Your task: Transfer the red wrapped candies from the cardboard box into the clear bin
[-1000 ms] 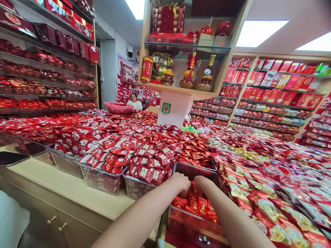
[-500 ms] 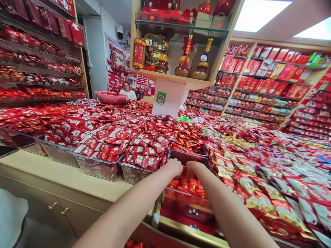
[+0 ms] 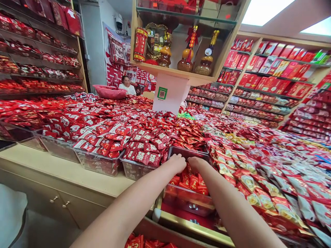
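Both my hands reach into a clear plastic bin (image 3: 191,199) that holds small red packets with gold lettering (image 3: 193,182). My left hand (image 3: 178,163) is bent over the bin's left side, knuckles up, its fingertips hidden. Close beside it on the right, my right hand (image 3: 196,163) curls down into the same bin, and its fingers are also out of sight. Whether either one grips a packet I cannot make out. Below the counter, more red packets (image 3: 144,242) lie in an open box at the bottom edge.
Clear bins heaped with dark red packets (image 3: 142,151) adjoin on the left. Red and gold packets (image 3: 248,181) are piled on the right. A post with a QR code (image 3: 162,93) carries a glass-shelved cabinet. A person (image 3: 128,88) sits behind a pink basket (image 3: 110,92).
The view has tilted down slightly, showing more of the red packets in the lower box. My hands stay in the bin, shifted slightly to the right in the picture.
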### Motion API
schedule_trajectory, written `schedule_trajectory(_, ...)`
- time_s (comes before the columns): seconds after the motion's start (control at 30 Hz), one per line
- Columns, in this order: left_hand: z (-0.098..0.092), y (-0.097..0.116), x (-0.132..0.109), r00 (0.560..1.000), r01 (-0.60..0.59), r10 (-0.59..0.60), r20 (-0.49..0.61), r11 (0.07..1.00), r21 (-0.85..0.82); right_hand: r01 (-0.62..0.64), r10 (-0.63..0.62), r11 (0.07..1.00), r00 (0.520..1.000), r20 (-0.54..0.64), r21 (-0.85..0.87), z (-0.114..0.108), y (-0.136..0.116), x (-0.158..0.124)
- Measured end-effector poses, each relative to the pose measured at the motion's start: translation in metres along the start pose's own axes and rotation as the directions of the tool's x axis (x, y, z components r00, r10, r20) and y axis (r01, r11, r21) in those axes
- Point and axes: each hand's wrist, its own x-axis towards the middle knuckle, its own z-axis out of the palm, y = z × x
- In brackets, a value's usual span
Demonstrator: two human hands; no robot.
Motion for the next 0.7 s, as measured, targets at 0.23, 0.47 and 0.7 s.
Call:
schedule_trajectory(0.23,0.007,0.000,0.003,0.998,-0.037,0.036,0.048,0.999,0.016,0.033,-0.020,0.995,0.990,0.140,-0.091,-0.019,-0.004,-0.019)
schedule_trajectory(0.47,0.006,0.001,0.003,0.997,-0.008,0.007,0.073,1.000,0.010,-0.002,0.022,0.996,0.976,0.218,-0.092,-0.024,-0.003,-0.013)
schedule_trajectory(0.7,0.004,0.001,0.002,0.998,0.019,-0.018,0.054,1.000,-0.014,-0.057,0.060,0.998,0.989,0.135,-0.023,-0.007,-0.007,-0.011)
